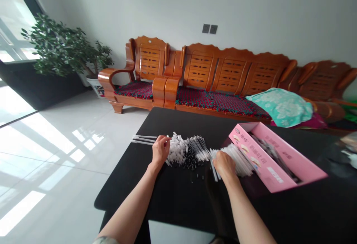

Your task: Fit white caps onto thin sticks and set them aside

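The desk (178,195) bore a pink box (262,164) of dark pieces (272,153); leftward, left hand (160,151) and right hand (224,163) curled half-closed, grasp unclear.

Both bare forearms reach in over the near edge of the coffee table (125,188), angled inward. The left hand (161,150) is nearer the left edge, fingers bent, tips drawn toward one another. The right hand (224,163) is bent inward at the wrist, its back upward, fingers curled under, their tips hidden.
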Motion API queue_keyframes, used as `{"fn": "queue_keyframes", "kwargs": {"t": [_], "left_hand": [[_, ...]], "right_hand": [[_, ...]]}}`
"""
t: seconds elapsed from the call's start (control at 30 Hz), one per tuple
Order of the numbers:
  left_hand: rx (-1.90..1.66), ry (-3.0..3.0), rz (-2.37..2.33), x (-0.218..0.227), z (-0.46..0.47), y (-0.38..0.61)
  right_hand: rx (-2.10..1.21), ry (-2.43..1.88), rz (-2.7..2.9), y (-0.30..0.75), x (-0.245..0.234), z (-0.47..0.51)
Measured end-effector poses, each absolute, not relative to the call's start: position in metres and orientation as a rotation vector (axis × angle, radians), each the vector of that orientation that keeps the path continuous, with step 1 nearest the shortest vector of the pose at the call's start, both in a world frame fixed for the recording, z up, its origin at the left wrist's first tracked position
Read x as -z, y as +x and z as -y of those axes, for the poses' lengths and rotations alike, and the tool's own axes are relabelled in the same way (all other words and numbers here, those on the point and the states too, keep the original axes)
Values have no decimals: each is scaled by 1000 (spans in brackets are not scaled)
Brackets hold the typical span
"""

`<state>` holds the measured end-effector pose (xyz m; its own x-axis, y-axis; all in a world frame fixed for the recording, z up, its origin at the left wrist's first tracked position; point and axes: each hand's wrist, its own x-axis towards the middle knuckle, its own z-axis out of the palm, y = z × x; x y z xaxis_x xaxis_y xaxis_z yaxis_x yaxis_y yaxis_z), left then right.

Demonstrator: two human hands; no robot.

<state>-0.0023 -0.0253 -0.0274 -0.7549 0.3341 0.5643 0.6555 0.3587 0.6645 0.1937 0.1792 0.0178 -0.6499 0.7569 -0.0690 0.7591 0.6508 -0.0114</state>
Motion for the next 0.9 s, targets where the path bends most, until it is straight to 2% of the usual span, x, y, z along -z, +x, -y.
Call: {"fn": "queue_keyframes", "kwargs": {"t": [0.4, 0.9], "left_hand": [[1212, -656, 2276, 41, 41, 18], [1229, -622, 2319, 42, 37, 20]], "right_hand": [[80, 1289, -2776, 186, -15, -177], [44, 1384, -2829, 199, -14, -172]]}}
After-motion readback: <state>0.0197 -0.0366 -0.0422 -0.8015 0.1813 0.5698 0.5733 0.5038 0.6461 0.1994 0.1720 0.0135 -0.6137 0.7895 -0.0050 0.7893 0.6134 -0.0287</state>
